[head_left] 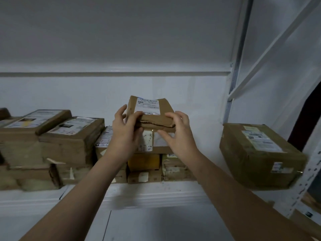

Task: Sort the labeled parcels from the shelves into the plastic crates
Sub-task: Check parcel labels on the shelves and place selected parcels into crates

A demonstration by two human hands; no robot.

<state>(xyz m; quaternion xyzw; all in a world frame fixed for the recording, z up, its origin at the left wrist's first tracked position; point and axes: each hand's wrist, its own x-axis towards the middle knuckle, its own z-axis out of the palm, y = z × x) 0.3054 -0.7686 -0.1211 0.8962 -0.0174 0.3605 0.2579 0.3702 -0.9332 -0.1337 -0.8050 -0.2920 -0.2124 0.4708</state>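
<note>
A small flat brown cardboard parcel (152, 112) with a white label lies on top of the middle stack on the white shelf (156, 193). My left hand (125, 131) grips its near left corner, thumb on top by the label. My right hand (177, 133) holds its near right edge, fingers on top and thumb underneath. Under it lies a wider parcel (151, 141) with a white label, on several smaller boxes, one of them yellow (144, 161). No plastic crate is in view.
Stacked brown labelled parcels (69, 136) fill the shelf's left side. A large brown parcel (260, 157) sits at the right by the perforated white upright (302, 185). Another shelf board (114, 73) runs overhead, and a diagonal brace (271, 49) crosses the right.
</note>
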